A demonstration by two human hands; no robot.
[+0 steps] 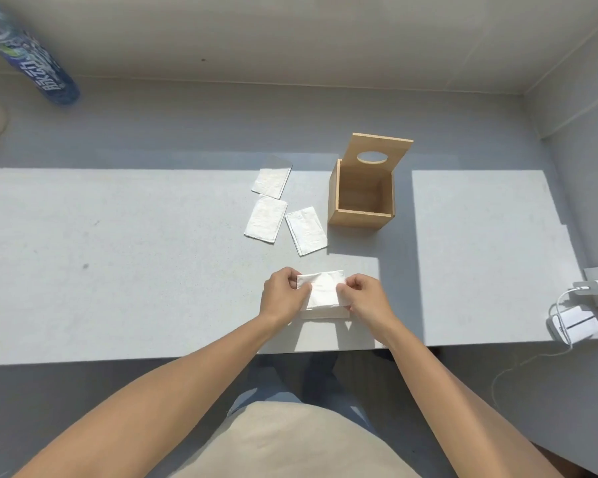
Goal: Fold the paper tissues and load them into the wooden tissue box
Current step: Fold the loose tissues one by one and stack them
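A white paper tissue (322, 291) is held just above the grey table near its front edge. My left hand (283, 295) pinches its left edge and my right hand (364, 298) pinches its right edge. The tissue is partly folded, with one flap raised over a lower layer. Three folded tissues lie flat further back: one (271, 181), a second (266, 219) and a third (306, 230). To their right stands the wooden tissue box (361, 219), open at the top, its lid (382, 150) with an oval hole standing upright behind it.
A blue plastic bottle (32, 56) lies at the far left back. A white charger with its cable (573, 324) sits at the right edge. A gap separates the table (118, 270) from a second grey surface (480, 253) on the right.
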